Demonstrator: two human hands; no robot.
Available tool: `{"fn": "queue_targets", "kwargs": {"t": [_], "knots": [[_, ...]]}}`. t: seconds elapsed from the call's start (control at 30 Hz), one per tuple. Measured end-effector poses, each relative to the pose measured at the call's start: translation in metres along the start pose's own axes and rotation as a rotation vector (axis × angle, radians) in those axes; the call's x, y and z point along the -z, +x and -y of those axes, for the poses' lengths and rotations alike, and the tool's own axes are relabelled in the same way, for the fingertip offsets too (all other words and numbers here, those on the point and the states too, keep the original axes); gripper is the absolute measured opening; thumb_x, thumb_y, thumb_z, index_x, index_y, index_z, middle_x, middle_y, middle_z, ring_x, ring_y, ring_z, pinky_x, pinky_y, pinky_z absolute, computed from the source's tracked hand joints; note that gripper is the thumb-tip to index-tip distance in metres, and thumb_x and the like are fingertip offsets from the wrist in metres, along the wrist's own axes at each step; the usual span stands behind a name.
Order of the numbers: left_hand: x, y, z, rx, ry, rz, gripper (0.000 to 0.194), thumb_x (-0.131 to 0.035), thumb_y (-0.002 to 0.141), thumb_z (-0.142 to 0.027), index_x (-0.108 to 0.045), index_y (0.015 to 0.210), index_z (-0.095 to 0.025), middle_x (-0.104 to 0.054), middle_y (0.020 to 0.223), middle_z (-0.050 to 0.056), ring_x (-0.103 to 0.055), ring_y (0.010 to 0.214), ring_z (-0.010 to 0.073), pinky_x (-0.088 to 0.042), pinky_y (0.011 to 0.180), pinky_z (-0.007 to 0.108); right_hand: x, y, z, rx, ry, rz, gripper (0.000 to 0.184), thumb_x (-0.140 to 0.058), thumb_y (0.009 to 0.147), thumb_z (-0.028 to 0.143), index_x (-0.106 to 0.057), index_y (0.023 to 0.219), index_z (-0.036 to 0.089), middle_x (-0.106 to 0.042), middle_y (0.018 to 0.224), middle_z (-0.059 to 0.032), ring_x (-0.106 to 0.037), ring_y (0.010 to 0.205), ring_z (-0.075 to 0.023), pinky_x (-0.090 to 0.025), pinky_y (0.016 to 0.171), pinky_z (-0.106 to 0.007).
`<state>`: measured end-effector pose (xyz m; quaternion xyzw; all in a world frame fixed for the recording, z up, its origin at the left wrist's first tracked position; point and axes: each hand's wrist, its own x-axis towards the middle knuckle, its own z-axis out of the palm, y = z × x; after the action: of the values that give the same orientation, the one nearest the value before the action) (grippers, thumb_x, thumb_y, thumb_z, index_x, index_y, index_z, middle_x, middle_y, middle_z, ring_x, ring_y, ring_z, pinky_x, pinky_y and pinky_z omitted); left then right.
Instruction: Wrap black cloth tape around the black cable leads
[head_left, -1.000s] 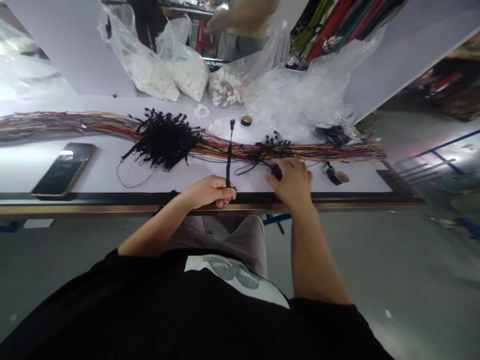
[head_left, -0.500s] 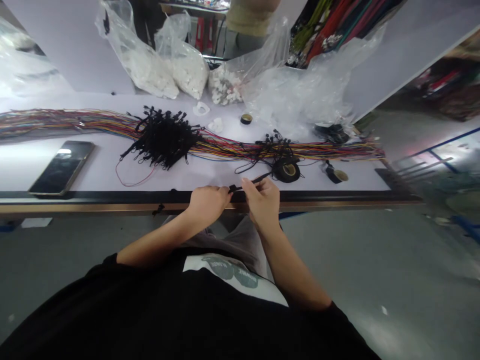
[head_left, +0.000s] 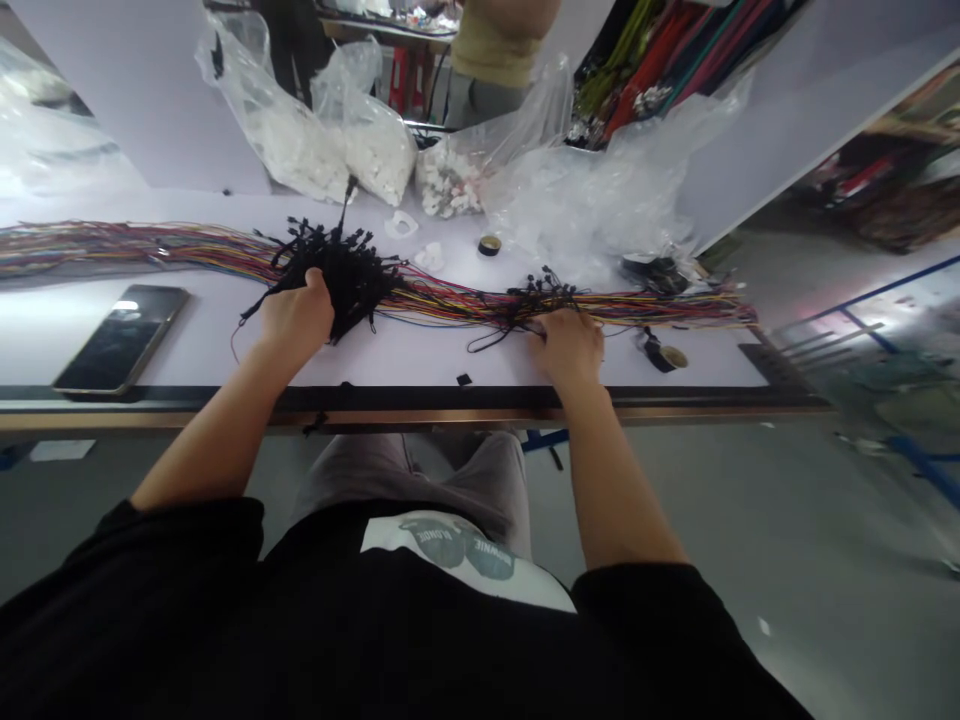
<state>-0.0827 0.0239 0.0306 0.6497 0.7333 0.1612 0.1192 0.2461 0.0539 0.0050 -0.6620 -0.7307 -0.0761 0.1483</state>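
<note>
My left hand (head_left: 298, 315) is closed at the near side of a heap of black taped wire ends with small connectors (head_left: 349, 270). Its fingertips are hidden there, so what they grip does not show. One black wire end (head_left: 349, 192) stands up from the heap, past the thumb. Farther right, my right hand (head_left: 571, 345) reaches palm down to a smaller cluster of black connectors (head_left: 544, 288); its fingers are mostly hidden, and the black tape roll seen there earlier is covered. A small black scrap (head_left: 464, 380) lies near the table edge between the hands.
A long bundle of coloured wires (head_left: 442, 300) runs along the table. A phone (head_left: 122, 338) lies at left. Two smaller tape rolls (head_left: 490, 245) (head_left: 666, 355) and plastic bags of white parts (head_left: 450, 180) are about. A person (head_left: 495, 50) stands beyond the table.
My hands have parted from the black taped piece they held together at the table edge. The left went up-left to the heap, the right to where the tape roll lay.
</note>
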Motion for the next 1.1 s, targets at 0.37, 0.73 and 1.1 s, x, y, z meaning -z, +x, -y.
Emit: {"fn": "queue_targets", "kwargs": {"t": [0.37, 0.73, 1.1], "knots": [[0.010, 0.016, 0.004, 0.072, 0.299, 0.051, 0.031, -0.043, 0.090, -0.035, -0.061, 0.083, -0.011, -0.064, 0.088, 0.013, -0.060, 0.096, 0.0305, -0.046, 0.080, 0.040, -0.012, 0.026, 0.004, -0.218, 0.438, -0.177, 0.006, -0.054, 0.077, 0.026, -0.055, 0.076, 0.021, -0.063, 0.079, -0.0063, -0.053, 0.076, -0.0212, -0.040, 0.071, -0.037], [-0.016, -0.028, -0.053, -0.109, -0.635, -0.172, 0.027, -0.059, 0.079, -0.033, -0.061, 0.100, -0.016, -0.067, 0.091, 0.006, -0.063, 0.086, 0.0180, -0.050, 0.082, 0.032, -0.002, -0.043, 0.094, -0.134, 1.565, 0.402, 0.029, -0.067, 0.068, 0.040, -0.047, 0.063, 0.021, -0.060, 0.060, 0.0043, -0.044, 0.046, -0.0063, -0.034, 0.048, -0.022], [-0.065, -0.066, -0.096, -0.078, -1.478, 0.456, 0.030, -0.054, 0.080, -0.034, -0.059, 0.103, -0.016, -0.064, 0.078, 0.002, -0.049, 0.042, 0.0053, -0.038, 0.035, 0.018, -0.011, -0.092, 0.096, -0.237, 1.600, 0.399, 0.020, -0.067, 0.070, 0.035, -0.058, 0.061, 0.019, -0.058, 0.058, 0.0041, -0.046, 0.046, -0.0075, -0.036, 0.049, -0.024]]}}
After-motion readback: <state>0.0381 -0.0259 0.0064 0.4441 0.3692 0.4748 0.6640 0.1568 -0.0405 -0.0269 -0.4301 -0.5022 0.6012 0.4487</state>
